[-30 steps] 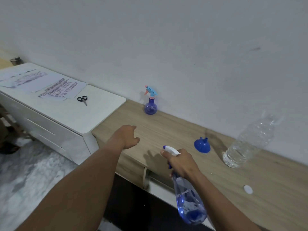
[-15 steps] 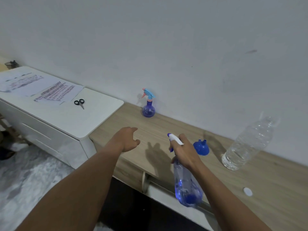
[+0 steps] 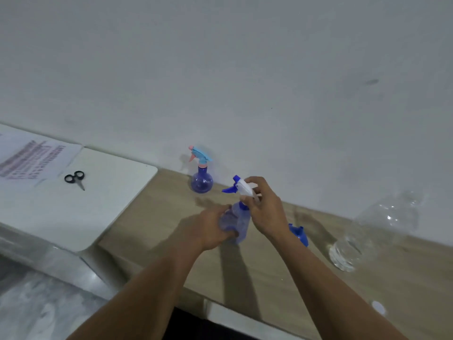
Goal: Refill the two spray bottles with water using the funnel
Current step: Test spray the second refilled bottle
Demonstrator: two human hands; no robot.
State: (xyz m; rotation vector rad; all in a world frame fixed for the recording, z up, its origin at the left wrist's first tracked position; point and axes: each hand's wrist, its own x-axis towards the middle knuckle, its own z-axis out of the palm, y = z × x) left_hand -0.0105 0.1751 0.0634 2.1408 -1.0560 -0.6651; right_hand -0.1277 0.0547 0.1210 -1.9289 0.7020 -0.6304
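Barely begun: at frame centre the left hand (image 3: 210, 227) wraps the body of the tall spray bottle (image 3: 236, 224) while the right hand (image 3: 267, 212) pinches its trigger head (image 3: 241, 186), apparently to unscrew it, with the blue funnel (image 3: 299, 235), the water bottle (image 3: 367, 231) at right and the round spray bottle (image 3: 201, 177) behind untouched.

one wide-angle camera worn on the person's head looks forward and down, close above the left hand (image 3: 208, 228) and right hand (image 3: 268, 213) that meet on the white-headed spray bottle (image 3: 236, 223) at mid-frame, and faces the wooden counter (image 3: 157, 219) set against the white wall (image 3: 220, 69), with the white cabinet (image 3: 98, 207) at the left.
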